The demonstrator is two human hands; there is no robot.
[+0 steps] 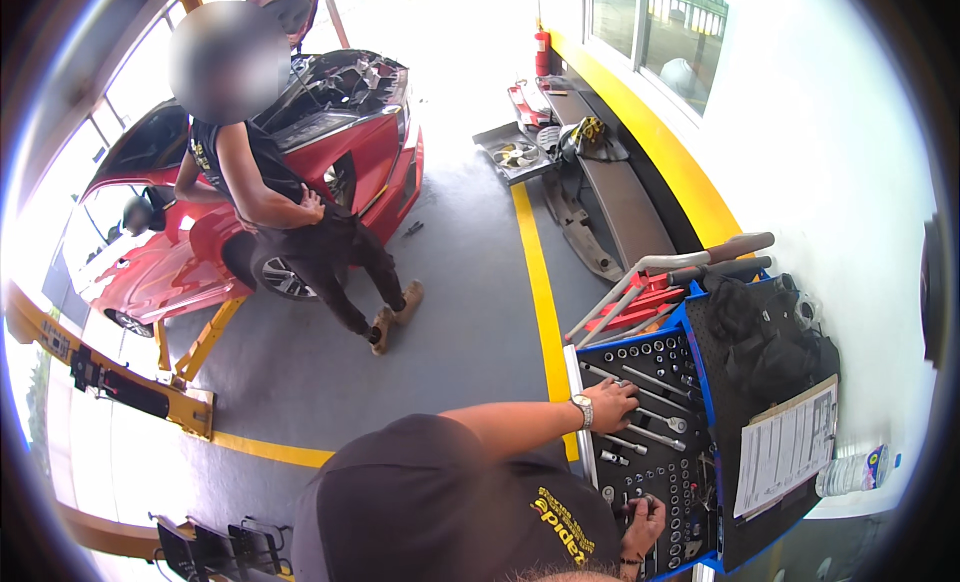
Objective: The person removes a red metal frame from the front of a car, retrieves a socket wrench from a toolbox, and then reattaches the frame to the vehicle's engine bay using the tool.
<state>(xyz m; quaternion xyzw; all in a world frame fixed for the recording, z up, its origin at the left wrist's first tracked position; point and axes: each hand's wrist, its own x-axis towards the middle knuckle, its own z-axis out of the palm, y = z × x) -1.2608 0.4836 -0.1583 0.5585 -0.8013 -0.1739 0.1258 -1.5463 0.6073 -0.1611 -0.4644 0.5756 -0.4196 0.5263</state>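
Observation:
My left hand (610, 404), with a watch at the wrist, rests over steel extension bars and ratchets in a drawer of foam-lined tool slots (636, 450), its fingers apart and slightly bent. My right hand (645, 522) is lower in the same drawer, fingers curled among small sockets; what they hold, if anything, is hidden. Rows of sockets (680, 507) fill the drawer's lower and right part. On the blue tool cart's top (728, 442) lie a black bag (770, 347), a clipboard with papers (785, 442) and a plastic water bottle (855, 467).
A person (300, 232) stands beside a red car (160, 267), its bonnet raised, near a yellow lift post arm (205, 342). Removed car parts (515, 157) and a long dark bench (625, 202) line the wall, with a red extinguisher (542, 54) beyond. Red-and-grey handled equipment (650, 287) adjoins the cart.

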